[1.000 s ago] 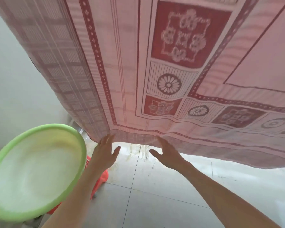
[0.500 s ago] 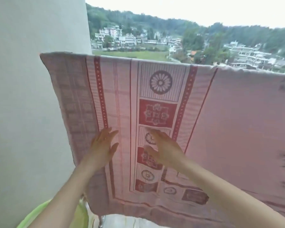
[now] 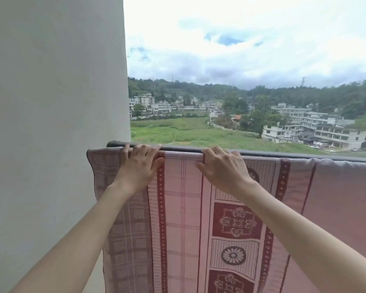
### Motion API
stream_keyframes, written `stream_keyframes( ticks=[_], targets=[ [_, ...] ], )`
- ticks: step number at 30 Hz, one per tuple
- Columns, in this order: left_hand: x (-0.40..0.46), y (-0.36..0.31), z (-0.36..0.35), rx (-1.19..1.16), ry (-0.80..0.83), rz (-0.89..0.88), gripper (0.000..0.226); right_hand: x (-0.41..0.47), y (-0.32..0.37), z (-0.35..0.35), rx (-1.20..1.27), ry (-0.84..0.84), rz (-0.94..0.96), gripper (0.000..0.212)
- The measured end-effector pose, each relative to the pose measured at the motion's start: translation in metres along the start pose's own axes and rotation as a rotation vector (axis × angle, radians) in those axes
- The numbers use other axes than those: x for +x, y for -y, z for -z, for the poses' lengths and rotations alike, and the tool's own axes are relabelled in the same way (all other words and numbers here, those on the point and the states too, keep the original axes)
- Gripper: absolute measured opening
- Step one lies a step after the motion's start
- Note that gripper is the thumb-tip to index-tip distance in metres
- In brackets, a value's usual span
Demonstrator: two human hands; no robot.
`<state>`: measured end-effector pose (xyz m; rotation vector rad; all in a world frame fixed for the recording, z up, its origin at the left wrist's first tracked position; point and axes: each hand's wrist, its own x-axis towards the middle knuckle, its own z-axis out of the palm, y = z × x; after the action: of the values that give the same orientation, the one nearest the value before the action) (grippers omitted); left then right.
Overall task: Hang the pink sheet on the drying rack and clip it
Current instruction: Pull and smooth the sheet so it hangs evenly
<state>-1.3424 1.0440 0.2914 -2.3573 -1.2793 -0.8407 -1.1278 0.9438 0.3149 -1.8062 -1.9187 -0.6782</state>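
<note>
Count: one pink sheet (image 3: 182, 218), one dark rail (image 3: 283, 154) of the drying rack, two hands, no clip in view.

Sheet hangs over the rail, draped down the near side; its fold runs along the rail top from the rail's left end out past the right frame edge. Pattern: dark red bands, checked strip on the left, flower medallions right of centre.

Left hand (image 3: 138, 166) sits on the sheet near the rail's left end, fingers curled over the rail top and gripping cloth and bar together, thumb pressed flat on the front face. Right hand (image 3: 222, 168) is on the sheet further right along the rail, fingers bent over the top fold, thumb on the front of the cloth; it grips the fold too, though how far the fingertips wrap behind the rail I cannot tell. Hands are apart, a strip of bare sheet between them.

Edges: the sheet's left edge hangs just short of the rail's left tip, and a short stub of bare rail shows there. That tip meets or sits just beside the white wall (image 3: 51, 123); which one, can't tell. So little room left of the rail end, open run to the right.

Beyond the rail: green field (image 3: 178, 132), pale buildings (image 3: 313, 130), wooded hills, cloudy sky. Nothing stands between the hands and the rail.
</note>
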Motion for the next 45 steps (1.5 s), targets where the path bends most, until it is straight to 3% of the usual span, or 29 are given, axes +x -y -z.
stream_keyframes(
  ticks=[3, 6, 9, 13, 16, 20, 23, 28, 35, 41, 45],
  targets=[
    [0.005, 0.02, -0.002, 0.006, -0.076, -0.069, 0.069, 0.003, 0.003, -0.011, -0.115, -0.065, -0.035, 0.044],
    [0.002, 0.032, -0.002, 0.05, -0.16, -0.146, 0.067, 0.001, 0.0, -0.016, -0.148, -0.167, -0.003, 0.04],
    [0.0, 0.048, -0.001, -0.012, -0.244, -0.035, 0.053, 0.0, -0.003, -0.019, -0.164, -0.206, 0.005, 0.036],
    [-0.006, 0.074, -0.003, -0.285, -0.219, 0.046, 0.047, 0.0, -0.002, -0.025, -0.172, -0.257, -0.013, 0.041],
    [-0.005, 0.076, -0.006, -0.242, -0.265, 0.067, 0.05, 0.001, 0.006, -0.027, -0.162, -0.265, -0.06, 0.045],
    [0.0, 0.062, -0.003, -0.162, -0.352, 0.286, 0.046, 0.0, 0.004, -0.026, -0.142, -0.24, -0.074, 0.042],
    [0.0, 0.042, 0.0, -0.082, -0.336, 0.265, 0.046, -0.001, -0.001, -0.022, -0.109, -0.183, -0.047, 0.044],
    [0.003, -0.037, -0.004, -0.112, -0.2, -0.094, 0.047, -0.022, -0.029, -0.009, -0.07, -0.161, -0.07, 0.049],
    [0.025, -0.186, -0.007, -0.231, -0.106, -0.366, 0.042, -0.091, -0.132, 0.033, -0.16, -0.132, -0.221, 0.049],
    [0.045, -0.322, -0.011, -0.279, -0.127, -0.486, 0.045, -0.152, -0.243, 0.069, -0.201, -0.009, -0.316, 0.054],
    [0.062, -0.406, -0.024, -0.182, -0.051, -0.459, 0.046, -0.181, -0.326, 0.098, -0.22, 0.08, -0.382, 0.052]
  ],
)
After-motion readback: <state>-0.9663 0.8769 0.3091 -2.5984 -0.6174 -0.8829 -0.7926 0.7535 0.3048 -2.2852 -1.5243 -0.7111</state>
